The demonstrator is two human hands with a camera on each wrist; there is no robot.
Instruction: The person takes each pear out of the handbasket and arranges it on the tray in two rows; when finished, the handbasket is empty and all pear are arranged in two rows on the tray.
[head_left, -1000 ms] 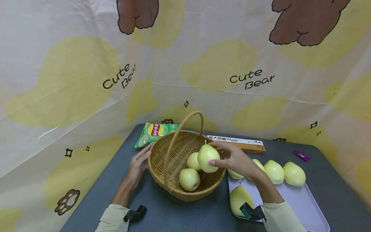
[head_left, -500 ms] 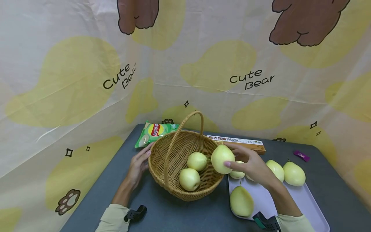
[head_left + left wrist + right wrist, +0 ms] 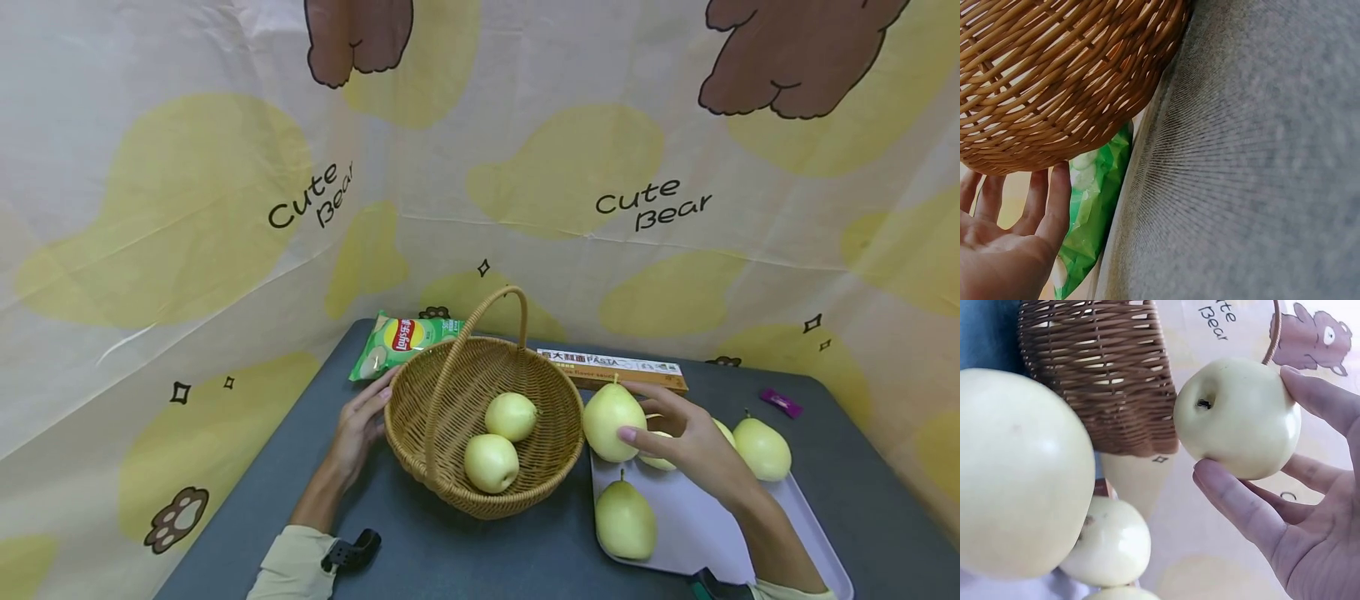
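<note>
A yellow-green pear (image 3: 611, 425) is pinched between the thumb and fingers of my right hand (image 3: 697, 450). It is held at the right rim of a wicker basket (image 3: 468, 502), above the tray's back left corner. Seen from the right wrist, the pear's (image 3: 1241, 425) base faces the camera. Inside the basket lie two pears, one behind (image 3: 510, 417) and one in front (image 3: 491, 463). My left hand (image 3: 358, 429) touches the basket's left side, its fingertips (image 3: 1060, 172) against the weave with fingers nearly straight.
More pears, such as a near one (image 3: 625, 521) and a far one (image 3: 761, 448), sit on the pale tray (image 3: 690, 521); my right hand partly hides others. Behind stand a green chip bag (image 3: 408, 336) and a pasta box (image 3: 637, 375). A small purple packet (image 3: 781, 403) lies back right.
My right hand has carried its pear from above the basket rightward, past the rim and over the tray. The basket, its two pears and my left hand have stayed in place.
</note>
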